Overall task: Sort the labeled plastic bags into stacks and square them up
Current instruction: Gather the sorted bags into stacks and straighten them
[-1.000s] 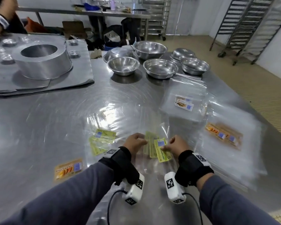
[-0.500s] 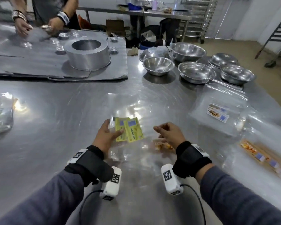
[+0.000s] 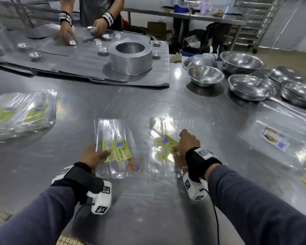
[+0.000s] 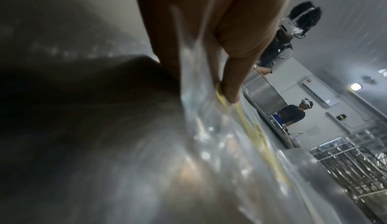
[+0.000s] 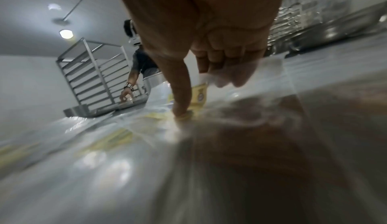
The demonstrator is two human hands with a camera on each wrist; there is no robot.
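Just ahead of the wearer, two small bunches of clear plastic bags with yellow-green labels are held over the steel worktop (image 3: 148,209). One bunch of bags (image 3: 113,147) is pinched by the left hand (image 3: 93,155), its thumb (image 4: 232,78) pressed on a yellow label with the fingers underneath, as is seen in the left wrist view. The other bunch (image 3: 163,147) is gripped by the right hand (image 3: 187,142); in the right wrist view the thumb (image 5: 181,95) is pressed down on a yellow label while the curled fingers hold the plastic behind it. A bag with an orange label (image 3: 136,164) lies partly under the left bunch. A larger stack of yellow-labelled bags (image 3: 23,114) is seen at the far left of the worktop, well apart from the hands. Another stack with white labels (image 3: 276,138) lies to the right. Steel bowls (image 3: 205,75) are grouped beyond it. Further back, a round metal tin (image 3: 131,57) stands on a grey mat (image 3: 78,66), where small cups are handled by another person (image 3: 99,25).
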